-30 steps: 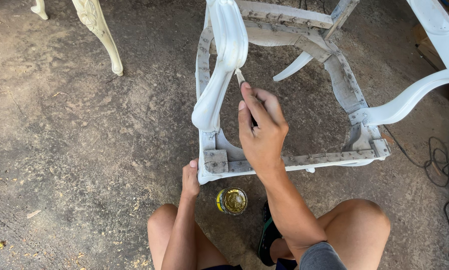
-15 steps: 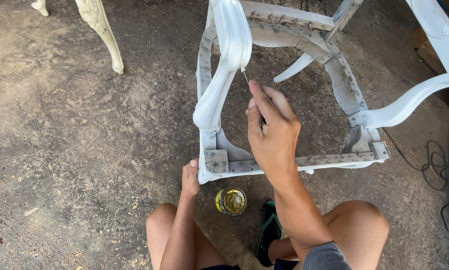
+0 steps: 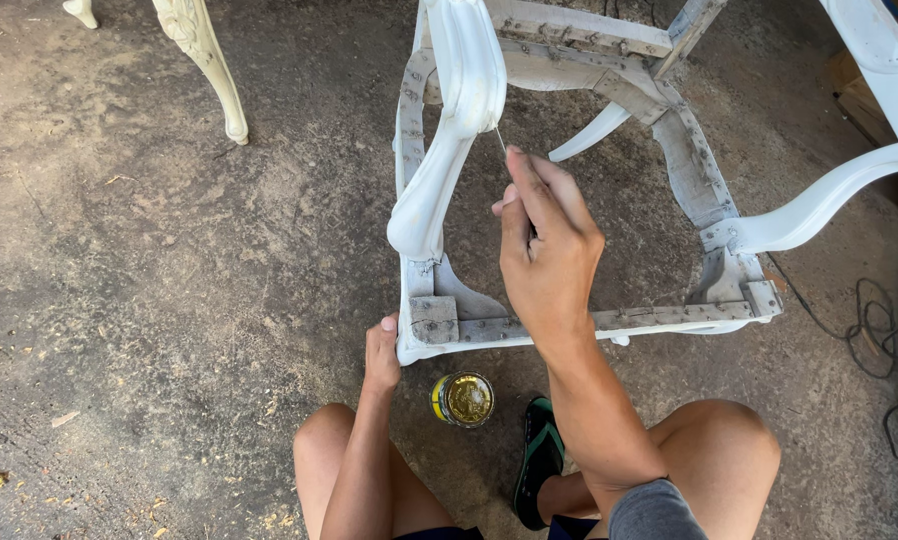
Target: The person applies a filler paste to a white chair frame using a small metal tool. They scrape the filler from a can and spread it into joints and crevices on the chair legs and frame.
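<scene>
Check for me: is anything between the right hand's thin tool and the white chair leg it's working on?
Nothing visible. The right hand holds a thin tool whose tip reaches the curved white chair leg with open air around it. The left hand grips the frame corner lower down, clear of that spot.

Soft daylight is filling the whole picture, and nothing is looking dark or hard to see. The white painted wooden chair frame (image 3: 569,200) is shining brightest, and its curvy leg nearest the camera is glowing a little on its smooth top. The grey concrete floor (image 3: 169,300) left of the chair frame is looking evenly lit, with only faint, soft shadows. Under the chair frame the floor is looking a bit darker. The right hand (image 3: 549,260) in front of the chair frame is showing sharp and clear, with no blur. The small round gold tin (image 3: 463,399) below the chair frame is giving off a tiny glint.
</scene>
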